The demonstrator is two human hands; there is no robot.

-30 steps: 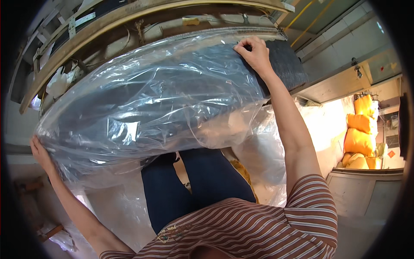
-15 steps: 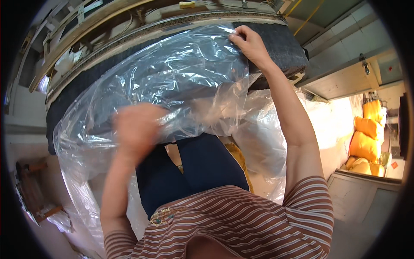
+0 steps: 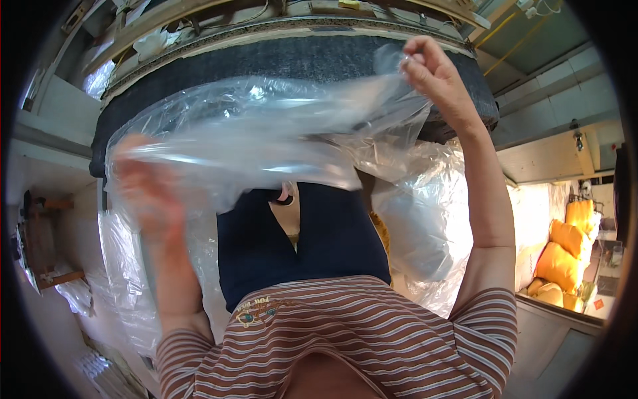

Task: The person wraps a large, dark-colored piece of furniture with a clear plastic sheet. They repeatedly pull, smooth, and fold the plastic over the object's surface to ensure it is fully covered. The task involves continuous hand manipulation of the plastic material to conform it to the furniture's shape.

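Observation:
A large clear plastic sheet [image 3: 266, 149] hangs in front of me above my lap, its middle smeared by motion. At the upper right, my right hand [image 3: 435, 76] pinches the sheet's edge between thumb and fingers. My left hand [image 3: 147, 183] is at the left end of the sheet, partly behind the film and blurred, so its fingers cannot be made out. Behind the sheet lies a dark cloth-covered bench surface [image 3: 286, 58].
Along the bench's far side runs a long pale rail [image 3: 219, 41]. More crumpled clear plastic [image 3: 425, 226] lies to the right of my legs, and film [image 3: 123, 272] hangs at the left. Yellow-orange sacks [image 3: 561, 263] are stacked at the far right.
My right hand has moved right with the sheet's edge. My left hand has swung left. The sheet has come off much of the dark surface and now sweeps toward me.

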